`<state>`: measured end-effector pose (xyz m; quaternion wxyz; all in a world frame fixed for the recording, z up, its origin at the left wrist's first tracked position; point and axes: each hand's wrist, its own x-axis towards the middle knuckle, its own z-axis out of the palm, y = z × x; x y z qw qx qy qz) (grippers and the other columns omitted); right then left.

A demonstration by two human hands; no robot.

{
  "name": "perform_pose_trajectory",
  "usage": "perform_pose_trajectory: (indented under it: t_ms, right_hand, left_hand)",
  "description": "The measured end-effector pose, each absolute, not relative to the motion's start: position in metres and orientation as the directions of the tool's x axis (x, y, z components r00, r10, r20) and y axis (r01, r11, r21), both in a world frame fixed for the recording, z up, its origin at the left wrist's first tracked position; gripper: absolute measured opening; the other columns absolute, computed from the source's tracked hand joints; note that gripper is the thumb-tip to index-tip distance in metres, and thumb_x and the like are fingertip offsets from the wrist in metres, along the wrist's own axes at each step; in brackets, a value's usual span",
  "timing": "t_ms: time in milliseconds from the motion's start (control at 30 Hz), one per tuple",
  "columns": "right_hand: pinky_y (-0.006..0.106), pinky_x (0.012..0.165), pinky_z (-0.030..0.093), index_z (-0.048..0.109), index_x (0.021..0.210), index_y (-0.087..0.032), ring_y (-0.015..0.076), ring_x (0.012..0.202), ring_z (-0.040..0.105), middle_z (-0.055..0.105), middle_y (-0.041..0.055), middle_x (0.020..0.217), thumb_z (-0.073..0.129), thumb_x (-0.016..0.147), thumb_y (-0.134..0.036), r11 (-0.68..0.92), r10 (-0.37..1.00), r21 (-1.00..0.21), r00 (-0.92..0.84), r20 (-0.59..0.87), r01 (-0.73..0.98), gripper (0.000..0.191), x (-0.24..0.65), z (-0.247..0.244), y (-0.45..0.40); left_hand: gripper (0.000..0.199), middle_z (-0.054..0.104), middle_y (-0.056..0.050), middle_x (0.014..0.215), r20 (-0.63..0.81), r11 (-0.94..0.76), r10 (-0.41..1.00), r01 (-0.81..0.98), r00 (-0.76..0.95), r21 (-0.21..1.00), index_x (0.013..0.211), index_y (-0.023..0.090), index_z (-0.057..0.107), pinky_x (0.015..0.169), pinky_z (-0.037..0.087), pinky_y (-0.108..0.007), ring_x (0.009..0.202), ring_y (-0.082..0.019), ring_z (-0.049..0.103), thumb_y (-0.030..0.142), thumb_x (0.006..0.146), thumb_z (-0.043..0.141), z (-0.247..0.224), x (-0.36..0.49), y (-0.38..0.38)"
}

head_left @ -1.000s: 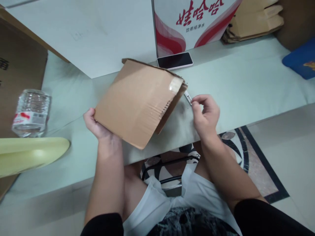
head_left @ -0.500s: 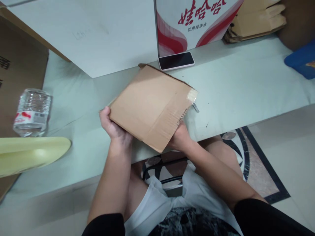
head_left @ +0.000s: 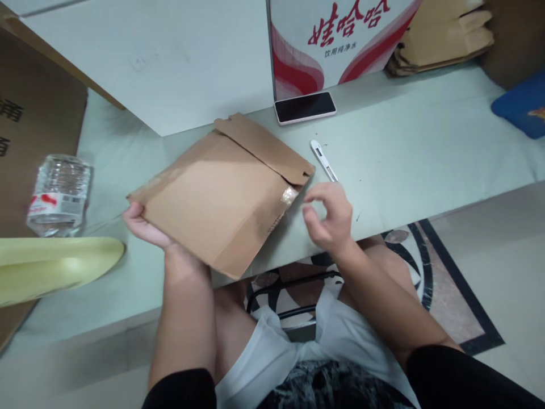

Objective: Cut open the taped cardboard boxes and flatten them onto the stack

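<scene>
A flattened brown cardboard box point(head_left: 204, 193) lies tilted over the front of the table, a flap along its far edge and clear tape at its right corner. My left hand point(head_left: 147, 227) grips its left corner, thumb on top and the other fingers hidden underneath. To the right of the box, my right hand point(head_left: 332, 218) hangs apart from it with curled fingers, a gap between thumb and forefinger, and nothing visible in it. Just beyond that hand a white utility knife point(head_left: 322, 159) rests on the table, its near end partly covered by the hand.
A phone point(head_left: 305, 108) lies before a red-and-white carton point(head_left: 336, 51). A large white box point(head_left: 149, 62) stands at the back left. Left are a clear water bottle point(head_left: 59, 196) and a yellow-green curved object point(head_left: 63, 264). Folded cardboard point(head_left: 443, 40) and a blue object point(head_left: 519, 108) sit right.
The cardboard has shifted left with my left hand, and its far flap now shows. My right hand has come out from under it and moved right, uncovering the knife.
</scene>
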<state>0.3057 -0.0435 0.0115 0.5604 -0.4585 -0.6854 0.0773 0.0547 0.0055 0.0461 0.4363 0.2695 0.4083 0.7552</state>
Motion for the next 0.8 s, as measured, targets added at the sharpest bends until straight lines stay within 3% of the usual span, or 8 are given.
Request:
perform_pose_trajectory:
  t_ms: [133,200,267,367,433,533,600,800]
  right_hand:
    - [0.045,0.098,0.053,0.061,0.112,-0.025,0.0252,0.113,0.067,0.071,0.0087,0.117,0.059,0.088,-0.031,0.264,0.845,-0.804,0.274,0.459,0.533,0.025,0.334,0.003,-0.024]
    - [0.045,0.096,0.056,0.057,0.124,-0.027,0.0247,0.114,0.068,0.07,0.0088,0.125,0.065,0.085,-0.038,0.128,0.914,-0.903,0.305,0.268,0.41,0.041,0.347,0.0,-0.018]
    - [0.04,0.082,0.06,0.057,0.123,-0.026,0.0223,0.095,0.072,0.074,0.0064,0.11,0.069,0.083,-0.047,-0.02,0.973,-0.972,0.226,0.034,0.235,0.047,0.356,0.001,-0.018]
    - [0.032,0.061,0.057,0.062,0.095,-0.022,0.0185,0.069,0.069,0.072,0.0023,0.081,0.076,0.076,-0.056,-0.234,0.972,-0.971,0.023,-0.233,0.056,0.041,0.362,0.007,-0.025]
    - [0.029,0.055,0.054,0.058,0.079,-0.022,0.0163,0.063,0.066,0.071,0.0015,0.075,0.081,0.071,-0.057,-0.301,0.954,-0.953,-0.004,-0.301,0.019,0.043,0.364,0.009,-0.029]
    - [0.027,0.054,0.053,0.057,0.075,-0.022,0.015,0.061,0.065,0.071,0.0007,0.073,0.087,0.065,-0.053,-0.331,0.942,-0.944,0.053,-0.331,-0.003,0.044,0.368,0.007,-0.03]
    - [0.028,0.059,0.056,0.062,0.078,-0.021,0.016,0.065,0.068,0.074,0.0016,0.076,0.089,0.062,-0.053,-0.329,0.943,-0.943,0.036,-0.331,-0.041,0.045,0.372,0.006,-0.028]
    - [0.034,0.066,0.062,0.071,0.098,-0.021,0.0252,0.078,0.077,0.079,0.0063,0.087,0.093,0.052,-0.053,-0.396,0.888,-0.911,-0.303,-0.347,-0.116,0.06,0.376,0.017,-0.039]
  left_hand:
    - [0.022,0.073,-0.004,0.083,0.045,-0.322,0.874,-0.509,-0.484,0.798,0.077,0.025,0.057,0.104,0.055,-0.037,0.121,-0.028,0.067,0.042,0.063,0.056,0.044,0.04,0.006]
    - [0.018,0.075,-0.004,0.088,0.0,-0.284,0.874,-0.513,-0.485,0.81,0.074,0.026,0.055,0.104,0.055,-0.035,0.127,-0.026,0.065,0.04,0.062,0.056,0.046,0.036,0.005]
    - [0.017,0.077,-0.004,0.095,-0.013,-0.229,0.903,-0.509,-0.429,0.83,0.073,0.027,0.056,0.105,0.056,-0.037,0.131,-0.026,0.063,0.041,0.064,0.057,0.048,0.036,0.003]
    - [0.024,0.077,-0.004,0.101,0.018,-0.204,0.932,-0.482,-0.361,0.852,0.077,0.026,0.059,0.106,0.056,-0.04,0.131,-0.03,0.064,0.048,0.069,0.065,0.052,0.04,0.0]
    - [0.031,0.077,-0.004,0.101,0.02,-0.197,0.933,-0.464,-0.358,0.864,0.083,0.024,0.062,0.103,0.058,-0.04,0.129,-0.031,0.065,0.049,0.069,0.073,0.054,0.044,-0.001]
    - [0.039,0.076,-0.004,0.101,-0.013,-0.146,0.945,-0.457,-0.327,0.878,0.095,0.023,0.065,0.1,0.06,-0.041,0.128,-0.034,0.066,0.046,0.066,0.076,0.057,0.046,-0.003]
    - [0.04,0.077,-0.005,0.099,-0.002,-0.147,0.952,-0.464,-0.305,0.873,0.098,0.023,0.066,0.098,0.062,-0.045,0.128,-0.037,0.066,0.045,0.065,0.073,0.059,0.043,-0.005]
    - [0.031,0.076,-0.007,0.084,-0.025,-0.149,0.951,-0.524,-0.31,0.839,0.085,0.024,0.069,0.091,0.064,-0.04,0.13,-0.035,0.066,0.05,0.069,0.07,0.049,0.023,-0.01]
